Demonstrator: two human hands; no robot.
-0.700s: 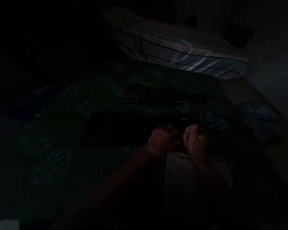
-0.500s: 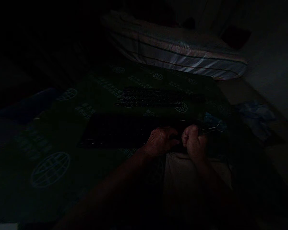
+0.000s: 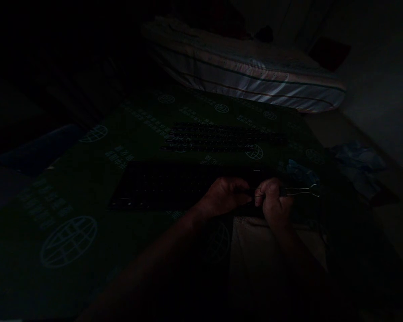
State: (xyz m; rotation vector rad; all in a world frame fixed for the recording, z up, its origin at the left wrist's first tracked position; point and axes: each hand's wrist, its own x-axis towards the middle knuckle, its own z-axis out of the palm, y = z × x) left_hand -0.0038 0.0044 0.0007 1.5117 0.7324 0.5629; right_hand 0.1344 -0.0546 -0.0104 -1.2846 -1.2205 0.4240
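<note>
Two hands are close together over the right end of a black keyboard (image 3: pixel 168 185), which lies flat on a green sheet (image 3: pixel 97 188) with white globes on it. The right hand's (image 3: pixel 273 201) fingers are closed around a wire tool (image 3: pixel 302 191), and its thin loops poke out to the right. The left hand's (image 3: pixel 226 194) fingers are bent, with a small gap by the thumb, but it is too dark to tell if they pinch anything. Past the keyboard, rows of little black pieces (image 3: pixel 215 134) that look like keys lie on the sheet, so some laying out looks done. How much is left I cannot tell, because the keyboard is too dark. Compared with half a second ago, the loops have tipped down and now show just below the crumpled blue thing (image 3: pixel 300 170), while the left hand is in almost the same spot
</note>
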